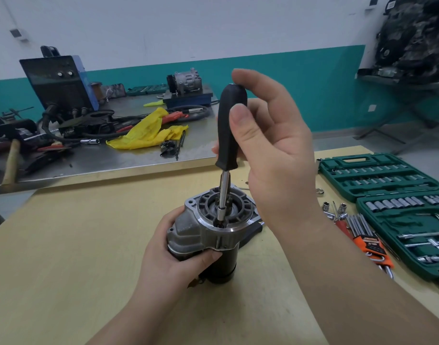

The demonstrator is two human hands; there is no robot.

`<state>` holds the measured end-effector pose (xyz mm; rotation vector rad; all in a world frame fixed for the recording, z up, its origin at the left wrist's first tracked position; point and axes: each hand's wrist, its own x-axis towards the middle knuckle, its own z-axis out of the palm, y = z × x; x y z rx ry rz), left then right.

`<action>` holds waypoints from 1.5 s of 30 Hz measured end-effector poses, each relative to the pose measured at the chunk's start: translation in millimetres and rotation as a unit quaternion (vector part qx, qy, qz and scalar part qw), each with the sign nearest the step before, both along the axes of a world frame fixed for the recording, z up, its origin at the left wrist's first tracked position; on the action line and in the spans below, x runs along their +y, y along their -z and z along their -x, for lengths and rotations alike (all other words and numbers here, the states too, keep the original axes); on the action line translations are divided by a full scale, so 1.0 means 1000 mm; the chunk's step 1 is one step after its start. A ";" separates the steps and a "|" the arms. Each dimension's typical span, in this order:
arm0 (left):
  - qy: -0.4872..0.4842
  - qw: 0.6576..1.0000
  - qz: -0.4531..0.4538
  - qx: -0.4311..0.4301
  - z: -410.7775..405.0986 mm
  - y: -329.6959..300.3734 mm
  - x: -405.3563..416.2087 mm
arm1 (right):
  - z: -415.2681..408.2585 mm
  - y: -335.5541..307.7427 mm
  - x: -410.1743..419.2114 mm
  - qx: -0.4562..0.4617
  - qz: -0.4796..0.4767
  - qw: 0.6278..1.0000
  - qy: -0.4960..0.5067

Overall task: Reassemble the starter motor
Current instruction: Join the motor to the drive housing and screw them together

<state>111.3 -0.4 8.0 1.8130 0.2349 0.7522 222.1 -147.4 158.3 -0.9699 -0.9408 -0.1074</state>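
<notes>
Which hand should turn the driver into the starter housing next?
Right: the right hand already pinches the driver, whose tip sits inside the starter motor. The left hand steadies it.

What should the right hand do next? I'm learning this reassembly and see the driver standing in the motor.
Probably twist the driver handle to turn the fastener. Its tip sits down inside the motor housing, the right hand pinches the handle, and the left hand grips the motor upright on the table.
</notes>
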 end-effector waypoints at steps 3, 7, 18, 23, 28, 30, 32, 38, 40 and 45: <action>-0.002 1.000 0.002 0.000 0.000 0.000 0.000 | 0.000 0.000 0.001 -0.014 0.000 0.999 0.028; 0.001 1.000 0.002 0.002 0.000 -0.001 -0.001 | 0.000 -0.001 0.003 -0.027 0.007 0.998 0.054; -0.001 1.000 0.005 0.002 0.001 -0.001 -0.001 | 0.001 0.002 0.003 0.008 -0.009 1.000 0.010; 0.000 1.000 -0.002 0.005 0.001 -0.001 0.000 | 0.001 0.000 0.006 -0.022 -0.006 0.998 0.062; 0.000 1.000 -0.010 0.013 0.001 0.001 0.002 | 0.001 0.000 0.001 0.025 -0.020 0.999 0.004; -0.004 1.000 -0.015 0.014 0.001 0.002 0.001 | 0.001 0.001 -0.001 0.036 -0.017 0.999 -0.011; -0.008 1.000 -0.014 0.016 0.001 0.003 0.001 | 0.002 0.001 -0.001 0.027 -0.015 0.999 -0.012; -0.005 1.000 -0.006 0.015 0.002 0.003 0.001 | 0.004 0.001 0.004 -0.015 -0.014 0.999 0.039; 0.001 1.000 -0.002 0.018 0.002 0.001 0.001 | 0.003 0.001 0.004 -0.013 -0.011 0.999 0.046; 0.007 1.000 -0.004 0.017 0.004 0.000 0.000 | 0.002 0.001 0.000 0.034 -0.021 0.999 0.000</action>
